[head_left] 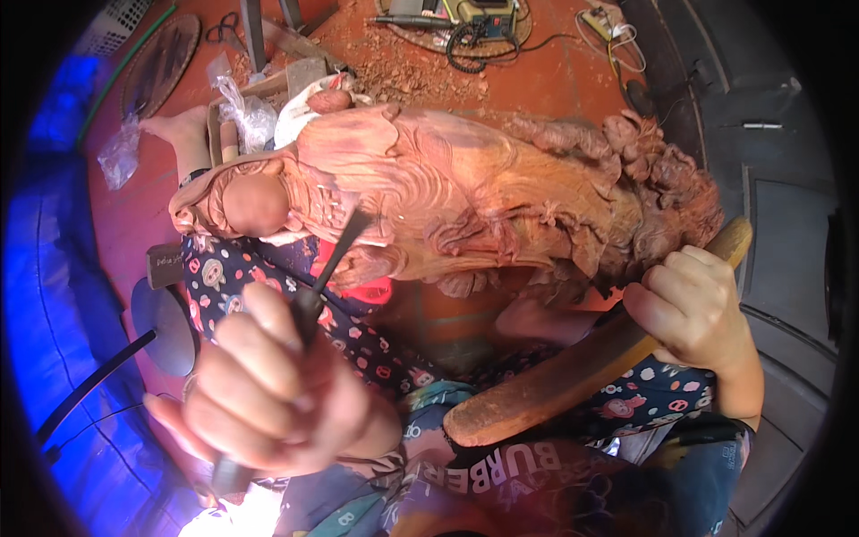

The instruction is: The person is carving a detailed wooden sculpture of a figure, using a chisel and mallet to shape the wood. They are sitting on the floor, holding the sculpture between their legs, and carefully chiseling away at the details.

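A large reddish-brown wooden carving point(465, 192) of a figure lies on its side across my lap, its smooth round head end at the left. My left hand point(268, 385) is closed around a dark chisel point(327, 264) whose tip rests against the carving's lower edge near the head. My right hand point(693, 309) grips a long wooden mallet point(555, 376) by its upper end, with the thick end pointing down toward my lap. The mallet is apart from the chisel.
Wood chips point(403, 76) litter the red floor behind the carving. A power tool with cables point(474, 22) lies on a round board at the top. Plastic bags point(242, 112) and a bare foot point(183, 134) are at upper left. Blue sheeting point(54, 295) lies on the left.
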Demonstrator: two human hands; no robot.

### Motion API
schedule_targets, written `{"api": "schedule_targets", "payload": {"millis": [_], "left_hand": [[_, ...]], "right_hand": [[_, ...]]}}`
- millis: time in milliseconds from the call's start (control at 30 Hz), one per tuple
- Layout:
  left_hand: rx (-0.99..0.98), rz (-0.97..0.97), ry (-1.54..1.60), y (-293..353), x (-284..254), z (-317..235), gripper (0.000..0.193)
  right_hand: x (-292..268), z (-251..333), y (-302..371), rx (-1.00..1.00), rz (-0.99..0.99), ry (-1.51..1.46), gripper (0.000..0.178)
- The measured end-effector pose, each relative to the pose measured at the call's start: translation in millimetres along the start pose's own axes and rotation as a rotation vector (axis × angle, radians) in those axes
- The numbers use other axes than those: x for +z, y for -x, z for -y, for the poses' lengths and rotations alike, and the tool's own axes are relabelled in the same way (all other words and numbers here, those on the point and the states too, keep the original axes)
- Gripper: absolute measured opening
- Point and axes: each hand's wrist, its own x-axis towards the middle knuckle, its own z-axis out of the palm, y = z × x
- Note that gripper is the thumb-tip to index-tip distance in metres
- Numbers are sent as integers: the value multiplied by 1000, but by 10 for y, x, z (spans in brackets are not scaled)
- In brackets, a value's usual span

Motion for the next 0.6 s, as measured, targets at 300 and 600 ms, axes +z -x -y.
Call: {"api": "schedule_targets", "payload": {"millis": [300,600], "left_hand": [[56,102,-213,-3,84,19,39],[-65,448,-490,100,-100,420,47]], "right_hand": [[148,158,139,-53,165,101,18],[192,101,219,-18,156,139,16]]}}
